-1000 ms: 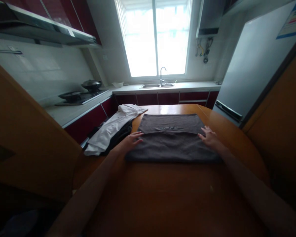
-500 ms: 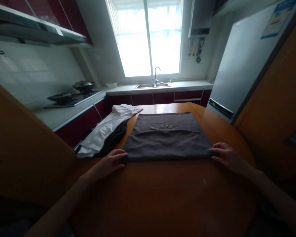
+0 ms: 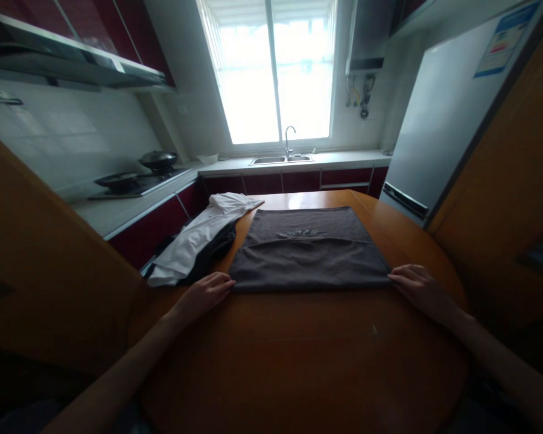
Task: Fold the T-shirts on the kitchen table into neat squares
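A dark grey folded cloth [image 3: 312, 262] with a raised or printed mark near its middle lies flat on the wooden table [image 3: 298, 355]. It looks like a garment, but its kind is not certain. At its near left corner, my left hand [image 3: 212, 288] pinches the edge between thumb and fingers. My right hand [image 3: 414, 284] has the near right corner pinched in the same way. Left of the cloth lie a white garment [image 3: 199, 238] and a black garment [image 3: 215, 253], partly under the white one, at the table's edge.
Beyond the table runs a white counter with a sink [image 3: 280, 160] and a tap [image 3: 288, 141]. A stove with a lidded pan [image 3: 158, 160] stands at the left. On the right are a tall fridge [image 3: 434, 120] and a wooden panel [image 3: 502, 211].
The fingers of both hands, looser before, have closed onto the near corners of the cloth. The cloth lies almost as before, and the view has shifted slightly.
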### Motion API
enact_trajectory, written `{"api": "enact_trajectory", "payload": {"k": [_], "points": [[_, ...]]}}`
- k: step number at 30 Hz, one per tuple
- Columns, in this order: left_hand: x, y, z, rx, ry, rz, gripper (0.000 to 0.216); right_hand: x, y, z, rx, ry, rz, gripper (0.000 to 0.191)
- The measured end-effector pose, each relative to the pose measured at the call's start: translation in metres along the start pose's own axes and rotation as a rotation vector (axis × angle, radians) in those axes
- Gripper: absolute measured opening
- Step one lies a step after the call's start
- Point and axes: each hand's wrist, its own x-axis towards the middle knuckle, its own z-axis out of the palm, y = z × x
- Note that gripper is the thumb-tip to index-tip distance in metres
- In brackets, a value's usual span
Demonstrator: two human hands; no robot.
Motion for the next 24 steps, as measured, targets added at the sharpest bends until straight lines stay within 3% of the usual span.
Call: {"api": "enact_trajectory", "payload": {"k": [7, 12, 19, 24], "points": [[0.004, 0.016, -0.014, 0.012, 0.080, 0.036, 0.025, -0.001, 0.001, -0.010, 0.024, 0.052, -0.041, 0.019], [-0.014, 0.034, -0.031, -0.044, 0.072, 0.059, 0.023, -0.016, -0.010, -0.024, 0.083, 0.070, -0.032, 0.017], [-0.046, 0.073, -0.078, -0.113, 0.106, -0.011, 0.020, -0.041, -0.038, -0.069, 0.268, 0.078, 0.019, 0.019], [-0.058, 0.101, -0.114, -0.266, 0.204, -0.071, 0.020, -0.050, -0.052, -0.106, 0.492, 0.167, 0.152, 0.027]]}}
